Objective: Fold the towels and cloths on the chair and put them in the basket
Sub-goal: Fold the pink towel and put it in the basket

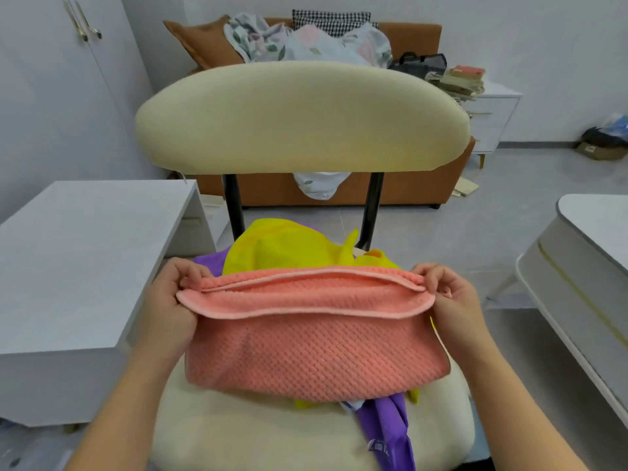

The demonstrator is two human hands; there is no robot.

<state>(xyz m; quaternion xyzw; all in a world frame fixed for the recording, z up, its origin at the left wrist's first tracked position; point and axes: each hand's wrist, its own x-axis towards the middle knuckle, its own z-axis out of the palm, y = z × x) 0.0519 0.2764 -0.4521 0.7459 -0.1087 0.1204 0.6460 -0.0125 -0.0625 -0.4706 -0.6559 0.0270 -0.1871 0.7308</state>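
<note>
Both hands pinch the salmon-pink waffle-weave towel (316, 338) by its doubled upper edge: left hand (170, 300) at one end, right hand (452, 297) at the other. Its long axis runs hand to hand, draped over the cream padded chair's seat (238, 433), atop yellow (285, 248) and purple (387, 433) cloths.

Waffle-textured salmon-pink towel (316, 348); plain yellow cloth (282, 248); purple cloth (387, 426); cream padded chair (299, 113); houndstooth black-and-white cushion (331, 20)
</note>
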